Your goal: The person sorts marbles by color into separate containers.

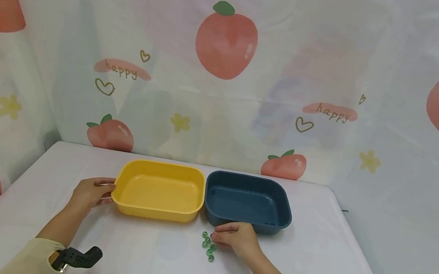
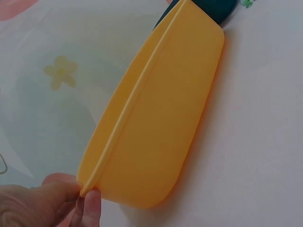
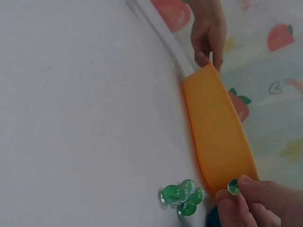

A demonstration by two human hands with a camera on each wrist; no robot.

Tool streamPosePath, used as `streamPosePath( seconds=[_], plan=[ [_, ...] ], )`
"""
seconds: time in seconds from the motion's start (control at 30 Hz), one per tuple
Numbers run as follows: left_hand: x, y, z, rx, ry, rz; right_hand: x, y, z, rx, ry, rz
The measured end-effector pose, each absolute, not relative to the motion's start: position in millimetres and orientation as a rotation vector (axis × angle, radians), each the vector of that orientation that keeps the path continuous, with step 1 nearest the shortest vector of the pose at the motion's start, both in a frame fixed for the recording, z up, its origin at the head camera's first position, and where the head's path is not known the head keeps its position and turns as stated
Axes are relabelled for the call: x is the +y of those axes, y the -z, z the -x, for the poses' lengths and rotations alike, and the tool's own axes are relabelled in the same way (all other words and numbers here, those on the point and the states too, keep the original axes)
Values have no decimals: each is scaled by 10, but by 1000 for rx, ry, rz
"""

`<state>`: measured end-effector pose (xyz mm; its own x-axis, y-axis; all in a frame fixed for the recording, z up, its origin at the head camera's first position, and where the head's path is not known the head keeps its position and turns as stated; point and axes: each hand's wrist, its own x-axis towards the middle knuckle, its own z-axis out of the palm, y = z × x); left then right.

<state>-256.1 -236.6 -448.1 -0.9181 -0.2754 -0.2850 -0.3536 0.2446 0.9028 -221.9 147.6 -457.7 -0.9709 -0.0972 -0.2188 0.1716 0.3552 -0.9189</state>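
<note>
My left hand [image 1: 91,193] pinches the left rim of a yellow plastic tub [image 1: 155,211], its thumb and fingertips on either side of the edge in the left wrist view. Between the thumb and fingers of my right hand [image 1: 240,239] is a green glass marble [image 3: 233,187]. That hand is low over the table, at the front wall of a dark blue tub [image 1: 247,205]. Several more green marbles [image 1: 210,252] lie in a loose cluster just left of the right hand. Small round spots show on the blue tub's floor.
Both tubs stand side by side on a white-covered table [image 1: 127,258], near its back edge. Behind them hangs a pale curtain [image 1: 222,123] printed with peaches, flowers and the word "happy". A dark wrist camera mount [image 1: 79,258] sits on the left forearm.
</note>
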Motion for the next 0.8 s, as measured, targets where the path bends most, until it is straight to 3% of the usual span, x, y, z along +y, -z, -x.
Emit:
streamPosePath(
  seconds=[0.8],
  plan=[
    [-2384, 4487, 2560, 2348, -1883, 602, 1258, 4292, 2452, 2191, 1783, -101]
  ],
)
